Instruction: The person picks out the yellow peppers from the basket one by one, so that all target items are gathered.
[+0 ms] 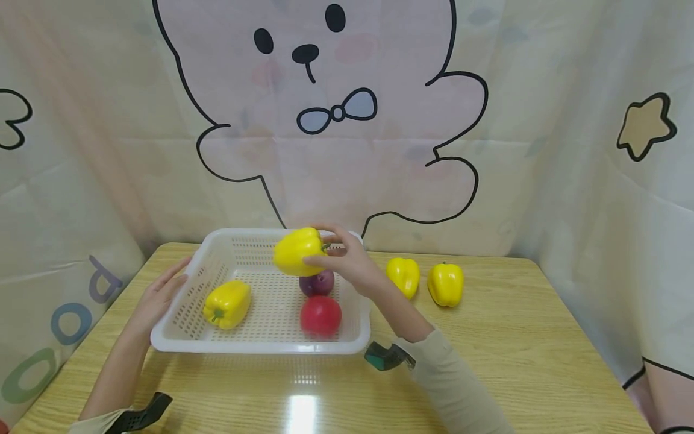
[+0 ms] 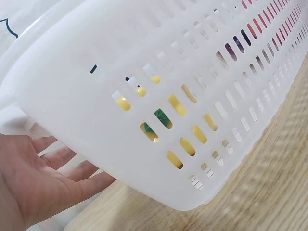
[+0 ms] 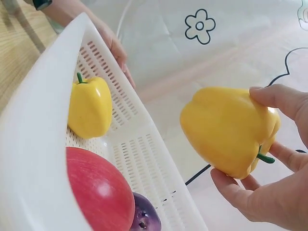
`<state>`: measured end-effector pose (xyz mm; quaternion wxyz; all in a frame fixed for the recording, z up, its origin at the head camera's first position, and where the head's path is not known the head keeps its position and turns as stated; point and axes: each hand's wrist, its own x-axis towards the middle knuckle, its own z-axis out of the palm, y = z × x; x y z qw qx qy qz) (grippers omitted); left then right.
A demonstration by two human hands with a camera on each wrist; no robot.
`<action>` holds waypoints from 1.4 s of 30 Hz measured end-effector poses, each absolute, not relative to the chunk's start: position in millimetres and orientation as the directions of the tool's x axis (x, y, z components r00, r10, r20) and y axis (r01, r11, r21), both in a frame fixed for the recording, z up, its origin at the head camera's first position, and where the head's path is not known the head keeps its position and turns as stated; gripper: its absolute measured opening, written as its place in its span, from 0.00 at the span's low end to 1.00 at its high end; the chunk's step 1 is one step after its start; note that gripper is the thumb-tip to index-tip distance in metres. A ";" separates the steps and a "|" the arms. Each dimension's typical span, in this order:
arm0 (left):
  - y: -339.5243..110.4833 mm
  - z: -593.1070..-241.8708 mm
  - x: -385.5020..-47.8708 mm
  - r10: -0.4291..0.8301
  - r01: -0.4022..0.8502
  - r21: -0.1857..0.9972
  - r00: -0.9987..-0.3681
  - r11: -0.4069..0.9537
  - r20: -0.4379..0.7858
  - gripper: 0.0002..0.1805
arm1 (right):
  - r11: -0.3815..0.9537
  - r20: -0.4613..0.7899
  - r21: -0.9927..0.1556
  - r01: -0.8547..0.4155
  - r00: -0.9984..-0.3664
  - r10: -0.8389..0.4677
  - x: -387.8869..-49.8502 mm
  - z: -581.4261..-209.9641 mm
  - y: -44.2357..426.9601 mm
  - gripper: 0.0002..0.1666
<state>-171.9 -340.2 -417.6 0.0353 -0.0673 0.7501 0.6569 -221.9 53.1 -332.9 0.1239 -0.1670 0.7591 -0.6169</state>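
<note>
While a cream cloth backdrop with cartoon prints (image 1: pixel 569 187) closes off the far side, the only writing I can read is at its left: a purple letter d (image 1: pixel 105 283), a blue o (image 1: pixel 85 325) and a green o (image 1: pixel 27 395). The pale wood-grain tabletop (image 1: pixel 531 337) carries a white rectangular perforated plastic basket (image 1: pixel 260 346), probably slightly flexible; my left hand (image 1: pixel 159 298) rests, fingers extended, against its left end, where the rim looks the best hold. Inside sits a smooth red ball-shaped vegetable (image 1: pixel 321 316), likely to roll if nudged. My right hand (image 1: pixel 349 262) pinches a glossy yellow bell pepper (image 1: pixel 297 251) between thumb and fingers, raised above the basket, towards its back. I judge it a light, stiff imitation, slippery rather than fragile, best taken round its broad shoulders, sparing the thin green stem (image 3: pixel 265 158). I see no brand or label on it.
</note>
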 end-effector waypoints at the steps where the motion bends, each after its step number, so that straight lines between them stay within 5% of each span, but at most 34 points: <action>1: -340.4 -417.6 -171.8 -0.053 -0.143 0.982 -0.989 0.121 -0.138 0.35 | 0.188 0.017 -0.977 -0.101 -0.915 -0.403 -221.3 -333.1 54.1 0.39; 42: -341.6 -416.6 -171.0 -0.034 -0.122 0.983 -0.992 0.141 -0.118 0.36 | 0.098 -0.035 -0.995 -0.003 -0.921 -0.389 -207.2 -336.8 94.0 0.42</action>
